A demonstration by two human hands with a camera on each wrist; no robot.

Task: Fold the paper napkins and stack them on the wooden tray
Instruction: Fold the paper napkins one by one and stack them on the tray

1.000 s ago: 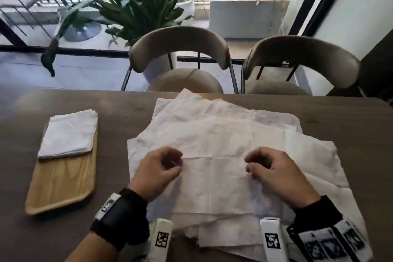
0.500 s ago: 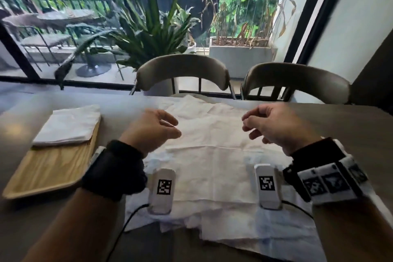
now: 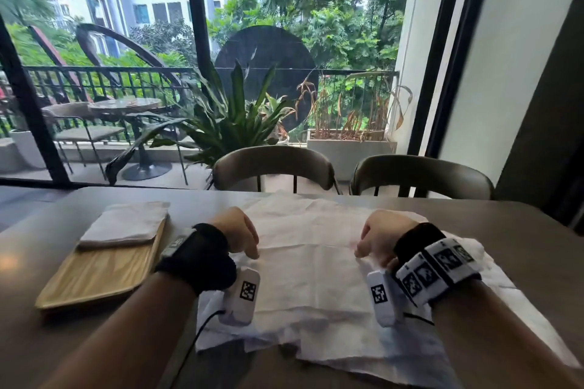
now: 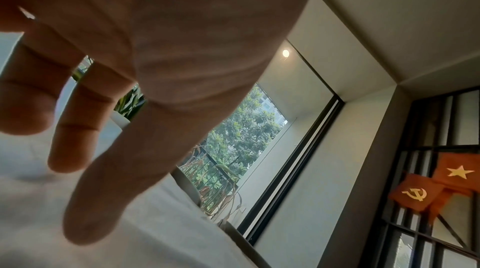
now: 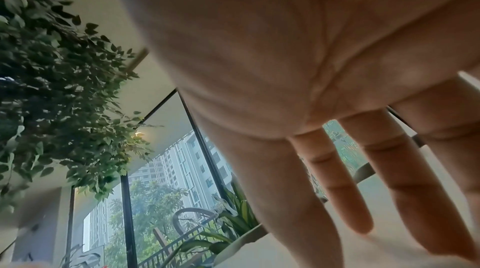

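Several white paper napkins point(image 3: 316, 281) lie spread in a loose pile on the table's middle; the top one shows a crease across it. My left hand point(image 3: 240, 235) and right hand point(image 3: 377, 238) hover side by side over that crease, fingertips down on the paper. The left wrist view shows the fingers point(image 4: 67, 149) straight over white paper point(image 4: 155, 241), holding nothing. The right hand's fingers point(image 5: 345, 200) are likewise stretched out and empty. At the left, a wooden tray point(image 3: 94, 278) carries a stack of folded napkins point(image 3: 126, 224) on its far end.
The dark table point(image 3: 512, 237) runs to a far edge where two chairs point(image 3: 271, 167) point(image 3: 420, 174) stand. Behind them are a potted plant point(image 3: 230, 123) and a large window. A black cable point(image 3: 196, 335) trails from my left wrist across the near table.
My hands pinched the napkin's near edge, lifted it away from me, and now rest with straight fingers on the paper. The head view has tilted up toward the window.
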